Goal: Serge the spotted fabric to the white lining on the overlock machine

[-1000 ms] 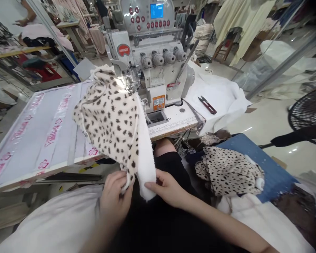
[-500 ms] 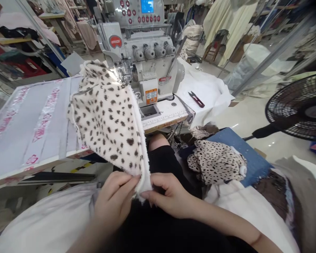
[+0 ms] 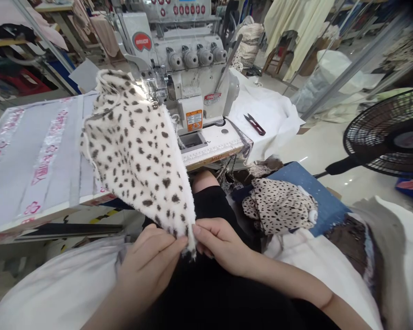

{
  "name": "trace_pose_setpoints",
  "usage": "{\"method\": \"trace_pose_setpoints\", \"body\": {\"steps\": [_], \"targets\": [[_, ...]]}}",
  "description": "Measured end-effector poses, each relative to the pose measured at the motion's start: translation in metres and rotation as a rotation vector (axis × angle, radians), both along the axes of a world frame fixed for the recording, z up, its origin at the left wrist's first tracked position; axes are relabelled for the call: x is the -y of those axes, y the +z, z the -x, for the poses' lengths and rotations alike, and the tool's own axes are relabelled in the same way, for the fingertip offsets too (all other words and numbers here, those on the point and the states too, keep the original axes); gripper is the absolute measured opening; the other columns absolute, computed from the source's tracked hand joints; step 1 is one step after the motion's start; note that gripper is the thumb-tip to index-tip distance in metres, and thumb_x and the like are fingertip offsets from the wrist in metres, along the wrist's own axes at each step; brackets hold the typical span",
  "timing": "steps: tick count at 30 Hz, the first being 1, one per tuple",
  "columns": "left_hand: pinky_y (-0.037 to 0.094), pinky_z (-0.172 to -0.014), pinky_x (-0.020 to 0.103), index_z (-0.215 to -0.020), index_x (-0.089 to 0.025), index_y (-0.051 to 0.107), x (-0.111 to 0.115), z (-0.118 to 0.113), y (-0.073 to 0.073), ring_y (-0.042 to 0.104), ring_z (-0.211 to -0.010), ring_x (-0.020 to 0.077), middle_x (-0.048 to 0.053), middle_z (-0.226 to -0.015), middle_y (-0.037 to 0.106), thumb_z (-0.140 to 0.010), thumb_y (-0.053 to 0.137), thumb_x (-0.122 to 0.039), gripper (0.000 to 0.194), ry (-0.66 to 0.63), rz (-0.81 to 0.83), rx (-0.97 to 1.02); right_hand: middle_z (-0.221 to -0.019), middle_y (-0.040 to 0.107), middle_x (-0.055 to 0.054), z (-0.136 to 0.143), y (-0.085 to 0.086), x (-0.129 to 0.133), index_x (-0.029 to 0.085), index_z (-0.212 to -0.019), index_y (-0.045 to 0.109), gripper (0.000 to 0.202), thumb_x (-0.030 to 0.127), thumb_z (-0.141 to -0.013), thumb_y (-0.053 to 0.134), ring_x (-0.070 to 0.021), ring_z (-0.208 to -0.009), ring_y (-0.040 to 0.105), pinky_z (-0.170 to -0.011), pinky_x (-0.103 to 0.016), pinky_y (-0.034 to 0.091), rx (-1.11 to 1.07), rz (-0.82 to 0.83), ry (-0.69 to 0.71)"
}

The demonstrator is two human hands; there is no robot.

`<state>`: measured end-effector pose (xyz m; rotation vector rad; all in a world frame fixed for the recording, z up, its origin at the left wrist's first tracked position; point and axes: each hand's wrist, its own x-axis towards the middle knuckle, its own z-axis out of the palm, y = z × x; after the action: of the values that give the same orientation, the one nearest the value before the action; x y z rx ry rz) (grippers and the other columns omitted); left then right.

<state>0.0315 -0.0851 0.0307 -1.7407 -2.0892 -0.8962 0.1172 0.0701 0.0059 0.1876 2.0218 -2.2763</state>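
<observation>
A cream fleece piece with dark leopard spots [image 3: 137,146] stretches from the presser foot of the white overlock sewing machine [image 3: 189,78] down to my lap. My left hand [image 3: 151,263] and my right hand [image 3: 220,243] both pinch its lower corner, fingertips almost meeting, with the two layers' edges held together. The far end of the fabric lies under the machine's lit needle area.
The grey worktable [image 3: 37,156] with pink printed tape extends left. Red thread snips [image 3: 254,123] lie on white cloth right of the machine. A pile of the same spotted fabric [image 3: 278,206] rests on a blue board [image 3: 316,192]. A black fan [image 3: 388,137] stands at right.
My right hand has folded the white underside in, so the two layers now meet at the corner and only the spotted face shows. The view has tilted down and right.
</observation>
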Motion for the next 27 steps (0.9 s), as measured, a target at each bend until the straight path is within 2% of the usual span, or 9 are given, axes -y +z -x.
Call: {"method": "trace_pose_setpoints", "body": {"steps": [5,9,11,14,16,19,24,26,27], "targets": [[0.042,-0.081,0.031,-0.094,-0.014,0.058,0.0,0.0,-0.006,0.054,-0.069,0.0101,0.0,-0.073,0.057,-0.08,0.051,-0.001,0.02,0.019,0.048,-0.028,-0.052,0.038,0.004,0.002,-0.004,0.0,0.016,-0.057,0.042,0.043,0.045,-0.09,0.04,-0.0056,-0.046,0.032,-0.042,-0.018,0.024,0.025,0.058,-0.036],[0.042,-0.078,0.032,-0.094,-0.012,0.059,0.0,0.0,-0.011,0.052,-0.071,0.0114,0.001,-0.074,0.057,-0.079,0.052,0.0,0.02,0.037,0.066,-0.04,-0.049,0.04,0.005,0.003,-0.006,0.0,0.015,-0.056,0.043,0.043,0.046,-0.087,0.045,-0.0042,-0.043,0.033,-0.039,-0.017,0.022,0.088,0.165,-0.05],[0.041,-0.076,0.032,-0.093,-0.012,0.059,-0.001,0.0,-0.012,0.051,-0.072,0.0123,0.002,-0.075,0.056,-0.079,0.053,-0.001,0.019,0.033,0.072,-0.04,-0.046,0.04,0.005,0.004,-0.007,0.0,0.014,-0.055,0.044,0.042,0.045,-0.084,0.049,-0.0038,-0.039,0.031,-0.036,-0.017,0.02,0.141,0.279,-0.067],[0.041,-0.076,0.033,-0.093,-0.012,0.058,-0.002,0.0,-0.013,0.05,-0.073,0.0131,0.003,-0.076,0.056,-0.079,0.053,-0.001,0.018,0.022,0.094,-0.025,-0.044,0.039,0.006,0.005,-0.008,-0.002,0.015,-0.054,0.043,0.04,0.043,-0.081,0.051,-0.0031,-0.032,0.027,-0.032,-0.017,0.016,0.212,0.55,-0.051],[0.041,-0.075,0.034,-0.093,-0.012,0.058,-0.003,0.0,-0.014,0.049,-0.074,0.0137,0.003,-0.076,0.056,-0.078,0.056,-0.003,0.017,0.015,0.094,-0.008,-0.043,0.039,0.006,0.005,-0.009,-0.006,0.015,-0.054,0.041,0.041,0.043,-0.083,0.046,-0.003,-0.03,0.025,-0.031,-0.017,0.016,0.248,0.716,0.011],[0.042,-0.072,0.033,-0.092,-0.012,0.057,-0.005,-0.001,-0.015,0.049,-0.075,0.0147,0.004,-0.076,0.056,-0.077,0.06,-0.006,0.017,0.009,0.065,0.019,-0.045,0.039,0.006,0.004,-0.01,-0.011,0.014,-0.06,0.046,0.043,0.045,-0.087,0.034,-0.0033,-0.03,0.026,-0.031,-0.016,0.017,0.295,0.857,0.113],[0.042,-0.073,0.033,-0.091,-0.013,0.057,-0.005,-0.002,-0.015,0.048,-0.075,0.0149,0.004,-0.076,0.056,-0.076,0.056,-0.001,0.019,0.028,0.051,0.023,-0.045,0.037,0.006,0.004,-0.011,-0.013,0.015,-0.068,0.048,0.046,0.048,-0.089,0.024,-0.0042,-0.03,0.023,-0.031,-0.016,0.017,0.332,0.906,0.164],[0.042,-0.071,0.032,-0.091,-0.013,0.056,-0.003,-0.002,-0.014,0.047,-0.074,0.0142,0.004,-0.075,0.056,-0.076,0.054,0.001,0.02,0.008,0.033,0.047,-0.044,0.035,0.007,0.003,-0.01,-0.011,0.016,-0.068,0.048,0.046,0.051,-0.088,0.024,-0.0048,-0.03,0.022,-0.031,-0.017,0.018,0.295,0.798,0.16],[0.042,-0.07,0.031,-0.09,-0.013,0.056,-0.002,-0.001,-0.013,0.047,-0.072,0.0136,0.003,-0.074,0.055,-0.076,0.054,0.002,0.02,-0.006,0.017,0.067,-0.044,0.035,0.007,0.001,-0.008,-0.01,0.016,-0.068,0.049,0.045,0.051,-0.087,0.027,-0.0052,-0.031,0.023,-0.032,-0.017,0.019,0.243,0.662,0.132]]}}
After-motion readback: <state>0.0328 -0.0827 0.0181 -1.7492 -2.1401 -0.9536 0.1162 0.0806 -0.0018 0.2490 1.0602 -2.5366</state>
